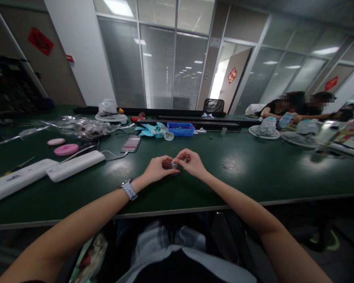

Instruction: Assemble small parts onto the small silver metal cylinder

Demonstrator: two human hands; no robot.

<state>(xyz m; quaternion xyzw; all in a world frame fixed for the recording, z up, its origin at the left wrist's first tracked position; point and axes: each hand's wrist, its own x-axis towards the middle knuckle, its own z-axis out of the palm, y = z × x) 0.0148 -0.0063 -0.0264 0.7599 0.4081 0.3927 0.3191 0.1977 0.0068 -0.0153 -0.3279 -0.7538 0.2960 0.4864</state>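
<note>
Between both hands, low over the green table (pixel 194 188), is a small silvery round part (pixel 174 162). My left hand (pixel 160 168) has its fingers and thumb curved around the part's left side. From the right, my right hand (pixel 191 162) pinches at the top of the same part with thumb and index finger. My fingers partly cover it, so its exact shape is hidden. A watch with a pale strap (pixel 129 189) is on my left wrist.
White long cases (pixel 76 165), pink discs (pixel 66 149) and clear plastic wrap (pixel 88 127) lie on the left. Behind my hands are blue fan blades (pixel 153 129) and a blue tray (pixel 181 133). White fan parts (pixel 265 129) and two people sit at the right.
</note>
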